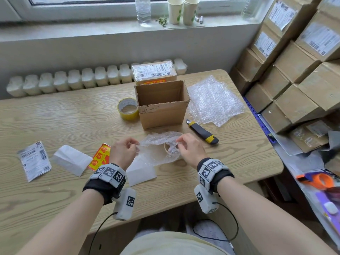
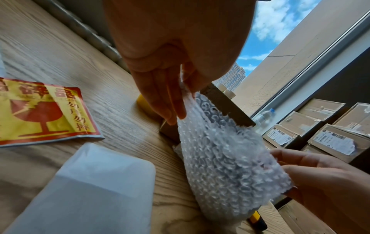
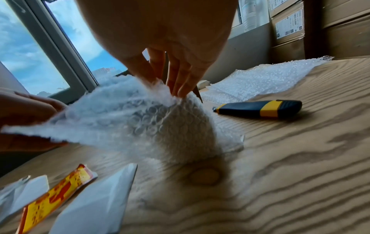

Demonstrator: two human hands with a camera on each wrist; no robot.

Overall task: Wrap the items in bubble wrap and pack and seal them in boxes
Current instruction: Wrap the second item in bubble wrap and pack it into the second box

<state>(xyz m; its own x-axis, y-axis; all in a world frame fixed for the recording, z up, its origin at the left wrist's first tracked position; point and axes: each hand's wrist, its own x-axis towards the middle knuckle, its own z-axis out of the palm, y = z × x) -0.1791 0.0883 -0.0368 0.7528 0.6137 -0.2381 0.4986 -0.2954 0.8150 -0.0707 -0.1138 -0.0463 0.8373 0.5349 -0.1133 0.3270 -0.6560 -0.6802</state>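
Clear bubble wrap sheet (image 1: pixel 160 146) is up off the wood-grain tabletop (image 1: pixel 73 111), stretched between both hands near the front edge, middle of the tabletop. Left hand (image 1: pixel 123 150) pinches the sheet's left end, fingers (image 2: pixel 168 101) curled on the plastic. Right hand (image 1: pixel 189 148) pinches the right end, fingers (image 3: pixel 180 79) bunched down into the gathered wrap. Something with a thin tan curved outline shows through the plastic by the right hand; what it is, I cannot tell.

Just behind the hands stands the open brown cardboard box (image 1: pixel 161 105), flaps up. Touching its left side lies the yellow roll of packing tape (image 1: pixel 128 108). Behind the box, at the far edge, sits a sealed brown parcel with a white shipping label (image 1: pixel 154 71). To the box's right, more loose sheets of clear bubble wrap (image 1: pixel 213 102) are spread toward the right edge. Between those sheets and the right hand lies the dark-grey and yellow utility knife (image 1: pixel 202 132).

Left of the hands: a red and yellow fragile sticker (image 1: pixel 99 157), partly under the left wrist, with white folded paper pieces (image 1: pixel 71 160) on either side of it. Out toward the left edge lies a white printed shipping label (image 1: pixel 34 161). Stacked brown cartons (image 1: pixel 298 70) rise past the right edge.
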